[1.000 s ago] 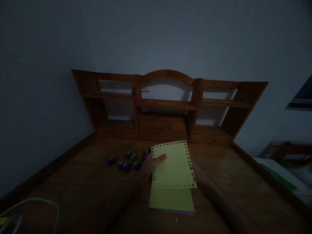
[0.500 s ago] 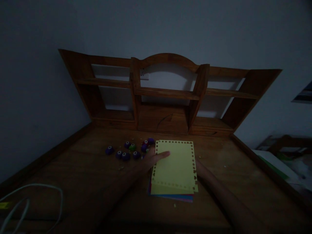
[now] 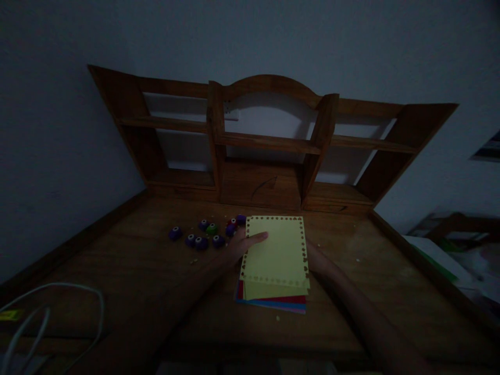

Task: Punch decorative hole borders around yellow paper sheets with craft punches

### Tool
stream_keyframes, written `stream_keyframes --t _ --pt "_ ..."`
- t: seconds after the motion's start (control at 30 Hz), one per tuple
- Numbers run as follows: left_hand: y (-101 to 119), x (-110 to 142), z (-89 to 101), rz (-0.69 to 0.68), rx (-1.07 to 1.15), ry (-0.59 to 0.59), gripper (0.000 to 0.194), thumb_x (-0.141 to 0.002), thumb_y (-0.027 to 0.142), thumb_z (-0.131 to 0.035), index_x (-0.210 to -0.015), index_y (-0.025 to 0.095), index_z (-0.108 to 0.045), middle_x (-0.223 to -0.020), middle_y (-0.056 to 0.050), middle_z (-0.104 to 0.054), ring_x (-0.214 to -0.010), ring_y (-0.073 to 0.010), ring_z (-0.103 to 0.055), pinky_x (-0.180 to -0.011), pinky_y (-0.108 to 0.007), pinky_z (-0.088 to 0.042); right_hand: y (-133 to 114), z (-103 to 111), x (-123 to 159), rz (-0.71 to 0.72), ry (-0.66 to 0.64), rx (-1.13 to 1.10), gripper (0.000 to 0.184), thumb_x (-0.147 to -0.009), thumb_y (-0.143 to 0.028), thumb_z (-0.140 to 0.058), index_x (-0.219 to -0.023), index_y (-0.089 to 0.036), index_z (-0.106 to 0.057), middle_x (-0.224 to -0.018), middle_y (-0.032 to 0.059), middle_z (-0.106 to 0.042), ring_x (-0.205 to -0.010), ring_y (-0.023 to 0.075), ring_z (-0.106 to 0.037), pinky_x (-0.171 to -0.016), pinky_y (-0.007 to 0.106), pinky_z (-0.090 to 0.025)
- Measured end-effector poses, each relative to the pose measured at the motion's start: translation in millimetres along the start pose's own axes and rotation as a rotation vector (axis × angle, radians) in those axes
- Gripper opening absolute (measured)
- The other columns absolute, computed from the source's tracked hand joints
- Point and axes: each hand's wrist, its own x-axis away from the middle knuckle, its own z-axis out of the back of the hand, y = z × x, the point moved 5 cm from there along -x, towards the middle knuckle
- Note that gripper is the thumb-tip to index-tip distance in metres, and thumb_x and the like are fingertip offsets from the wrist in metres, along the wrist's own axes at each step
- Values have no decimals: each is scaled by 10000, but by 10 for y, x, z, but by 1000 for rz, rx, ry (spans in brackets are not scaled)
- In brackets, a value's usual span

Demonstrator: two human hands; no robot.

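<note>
A stack of coloured paper [image 3: 276,250] is tilted up above the desk, with a yellow sheet on top. Small cut-out shapes run along that sheet's border; red, blue and pinkish sheets peek out at the lower edge. My left hand [image 3: 241,245] grips the stack at its left side, thumb flat across the yellow sheet and fingers underneath. At the right edge, my right hand [image 3: 315,258] reaches behind the paper, so its fingers are hidden. Several small rounded purple craft punches [image 3: 201,243] lie left of the stack, along with a green punch [image 3: 212,229] and a red one [image 3: 232,223].
A wooden shelf unit [image 3: 269,140] stands along the back of the desk [image 3: 136,260]. A white cable [image 3: 78,285] loops at the lower left. Paper scraps [image 3: 193,261] dot the desktop. Beyond the right edge are white papers [image 3: 429,255].
The paper stack and both hands have shifted slightly left, and more of the red sheet shows at the bottom. The camera view has tipped down a little.
</note>
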Motion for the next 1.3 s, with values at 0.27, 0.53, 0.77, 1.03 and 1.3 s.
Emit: stream_keyframes --t 0.27,0.53,0.77,1.03,1.3 --pt "4 -11 39 -55 8 31 503 -748 399 -722 -1163 131 -624 -1164 -145 -664 -902 -264 -684 -803 -380 -531 -16 0 7 95 -45 128 265 -732 -289 -650 -972 -189 -706 -948 73 -731 -856 254 -663 -787 411 -531" --pt "-69 10 -10 73 -136 -118 470 -753 455 -694 -1065 105 -660 -1034 -156 -706 -820 -250 -685 -721 -346 -518 -205 400 13 -53 382 110 308 -785 -397 -629 -938 -141 -706 -854 93 -732 -772 228 -675 -713 340 -538" --pt "-12 95 -50 99 -140 -41 331 -690 301 -736 -955 110 -683 -885 -108 -726 -675 -197 -658 -608 -284 -487 -255 474 -13 -124 320 195 379 -778 -505 -634 -881 -154 -731 -878 109 -732 -771 223 -677 -697 322 -529" --pt "22 72 -79 -145 -351 -30 324 -752 299 -679 -1046 164 -681 -1047 -79 -701 -908 -216 -652 -766 -299 -489 -55 298 34 -20 40 350 280 -800 -426 -635 -876 -175 -734 -897 62 -730 -823 217 -660 -720 310 -502" --pt "106 47 -124 -443 -987 -58 124 -812 250 -627 -875 198 -720 -917 -40 -702 -884 -183 -630 -816 -273 -455 54 206 223 178 35 636 190 -887 -297 -550 -927 -198 -707 -975 64 -694 -881 190 -650 -783 296 -495"
